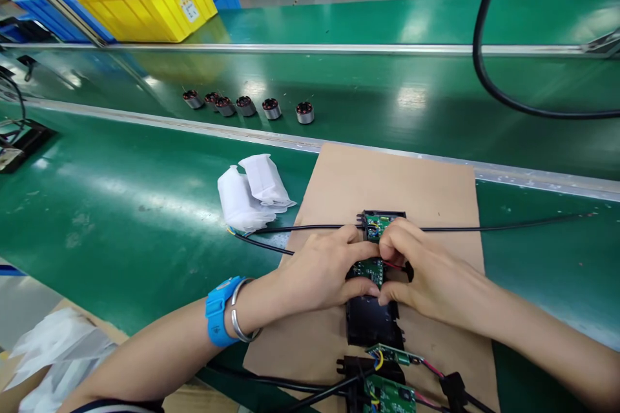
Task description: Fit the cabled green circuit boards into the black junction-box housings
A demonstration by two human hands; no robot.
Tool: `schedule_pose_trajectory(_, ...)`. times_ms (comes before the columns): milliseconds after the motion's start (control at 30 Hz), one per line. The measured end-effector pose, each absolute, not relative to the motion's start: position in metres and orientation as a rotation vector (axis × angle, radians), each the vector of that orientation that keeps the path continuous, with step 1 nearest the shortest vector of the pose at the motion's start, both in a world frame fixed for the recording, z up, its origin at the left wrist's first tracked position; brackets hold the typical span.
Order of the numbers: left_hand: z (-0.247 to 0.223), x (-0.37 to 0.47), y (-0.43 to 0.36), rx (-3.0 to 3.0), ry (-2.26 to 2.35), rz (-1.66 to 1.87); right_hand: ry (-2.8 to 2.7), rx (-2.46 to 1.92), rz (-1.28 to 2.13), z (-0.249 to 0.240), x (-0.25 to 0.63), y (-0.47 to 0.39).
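Observation:
My left hand [324, 268] and my right hand [419, 264] meet over a green circuit board [369, 269] at a black plastic housing [372, 322]. Thumb and fingers of the left curl around the board's left side. On its right side the right thumb and bent fingers press close, partly hiding the board and a red wire. Just beyond them is another housing with a green board [376, 226]; a black cable [314, 228] runs left from it. Closest to me lies a further green board [390, 393] with coloured wires and thick black cables.
Beneath the parts lies a cardboard sheet [397, 174] on the green bench [145, 206]. White wrapped packets [264, 181] rest left of it. Several motor stators [272, 109] stand behind a metal rail. A yellow bin [145, 3] sits back left; a black cable [479, 32] hangs at right.

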State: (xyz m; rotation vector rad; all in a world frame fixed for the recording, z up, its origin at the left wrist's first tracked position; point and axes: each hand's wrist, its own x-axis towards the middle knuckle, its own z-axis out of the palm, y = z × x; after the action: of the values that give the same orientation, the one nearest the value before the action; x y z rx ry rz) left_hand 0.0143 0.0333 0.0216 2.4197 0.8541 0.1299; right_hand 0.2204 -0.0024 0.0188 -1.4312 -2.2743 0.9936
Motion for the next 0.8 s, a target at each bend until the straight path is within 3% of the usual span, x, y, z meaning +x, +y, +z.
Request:
schedule_pose_trajectory(367,0.014,0.016,0.024,2.633,0.842,0.183,-2.270,-1.320,0.861,0.012,0.239,-0.011)
schedule_pose_trajectory(600,0.009,0.016,0.022,2.655,0.819,0.233,-2.128,-1.612,0.826,0.010,0.267,-0.044)
schedule_pose_trajectory(800,0.010,0.017,0.023,2.641,0.825,0.233,-2.168,-1.360,0.656,0.009,0.248,-0.043)
